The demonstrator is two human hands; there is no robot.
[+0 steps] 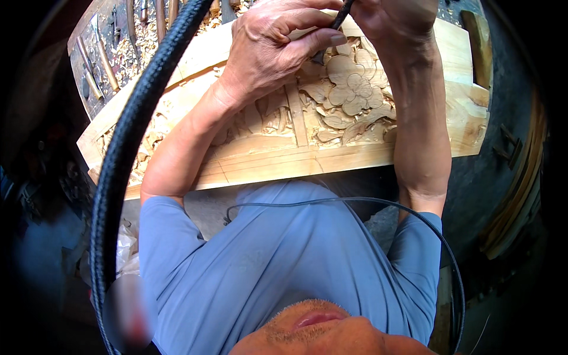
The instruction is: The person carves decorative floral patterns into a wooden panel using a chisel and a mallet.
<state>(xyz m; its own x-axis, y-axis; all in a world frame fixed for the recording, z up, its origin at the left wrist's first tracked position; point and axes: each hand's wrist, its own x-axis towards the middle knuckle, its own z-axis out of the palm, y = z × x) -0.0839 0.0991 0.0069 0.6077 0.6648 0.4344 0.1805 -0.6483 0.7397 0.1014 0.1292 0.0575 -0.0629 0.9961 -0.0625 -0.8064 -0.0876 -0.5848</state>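
My left hand (275, 50) is closed around the dark shaft of a carving chisel (340, 16), thumb and fingers pinching it. The chisel stands tilted, its blade end low beside a carved flower, while its upper end runs out of the top edge. Right beside that upper end is my right hand (402, 16); its fingers are cut off by the frame, so their grip is hidden. Beneath both hands lies a pale wooden panel (254, 168) with relief carving. The carved flower (355, 92) shows layered petals and leaves, with pencil lines and small shavings around it.
Several carving tools (105, 59) lie among wood shavings on the dark bench at the far left. A wood block (478, 47) sits at the panel's right end. A thick braided cable (127, 136) crosses the left side; a thin cable (355, 199) arcs across my shirt. Curved wooden pieces (518, 189) stand at right.
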